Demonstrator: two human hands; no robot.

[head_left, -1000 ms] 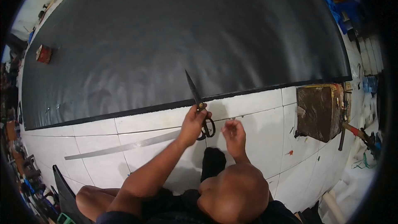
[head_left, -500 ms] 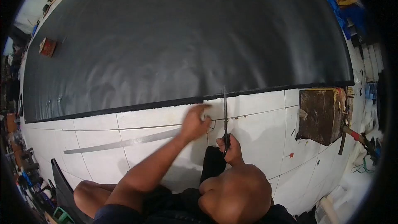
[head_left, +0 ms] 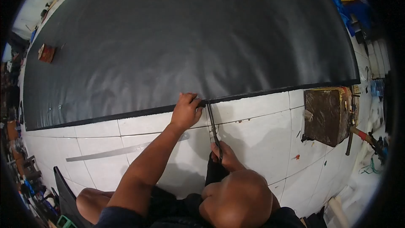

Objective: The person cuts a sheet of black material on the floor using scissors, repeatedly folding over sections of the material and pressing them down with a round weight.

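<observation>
A large black sheet, which looks like vinyl or synthetic leather, lies across the white tiles. My left hand is at its near edge, fingers bent over the top and the thumb close to the edge. In my right hand is a pair of long dark scissors, pointing away from me. Their tip meets the sheet's edge just right of my left fingers, where a small step shows in the border. Whether the blades are apart is too fine to tell. A metal ruler lies on the floor left of the scissors, partly behind my left forearm.
A brown block stands on the right, with a red-handled tool beside it. A small reddish tin or block rests on the sheet at far left. Blue and yellow material is piled at the upper right. Clutter lines the left side.
My left hand has moved up and left from above the floor onto the sheet's edge. The scissors have swung left, bringing their tip from over the sheet to the step in its edge.
</observation>
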